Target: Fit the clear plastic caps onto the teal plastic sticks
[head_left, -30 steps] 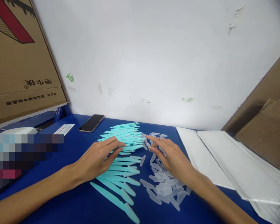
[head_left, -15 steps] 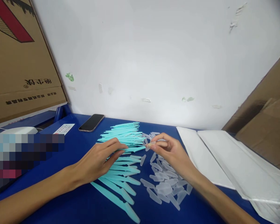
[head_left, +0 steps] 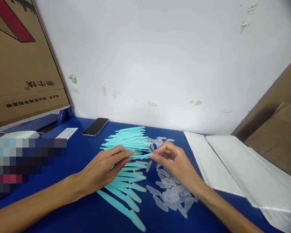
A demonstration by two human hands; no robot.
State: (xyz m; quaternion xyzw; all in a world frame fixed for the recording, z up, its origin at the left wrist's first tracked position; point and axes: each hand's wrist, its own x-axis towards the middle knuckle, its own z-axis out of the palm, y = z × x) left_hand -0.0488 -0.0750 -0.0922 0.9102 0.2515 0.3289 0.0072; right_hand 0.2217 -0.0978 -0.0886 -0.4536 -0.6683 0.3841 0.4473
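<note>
A turquoise plastic stick (head_left: pixel 140 156) is pinched by its left part in my left hand (head_left: pixel 106 166). My right hand (head_left: pixel 173 158) closes thumb and forefinger around a small clear cap at the stick's right tip; the fingers mostly hide that cap. Behind my left hand lies a row of turquoise sticks (head_left: pixel 127 139). More turquoise sticks with clear caps on their right ends (head_left: pixel 133 198) fan out in front of it. Loose translucent caps (head_left: pixel 171 195) are heaped below my right hand, and several others lie behind it.
A phone (head_left: pixel 95 127) and a white card (head_left: pixel 67 133) rest on the blue table (head_left: pixel 87 216) at the back left. White padded sleeves (head_left: pixel 242 161) lie at the right. Cardboard boxes stand left (head_left: pixel 21 71) and right (head_left: pixel 276 136), with a white wall behind.
The cap in my right hand has come onto the tip of the turquoise stick. My right hand has shifted slightly down and left, and my left hand slightly right.
</note>
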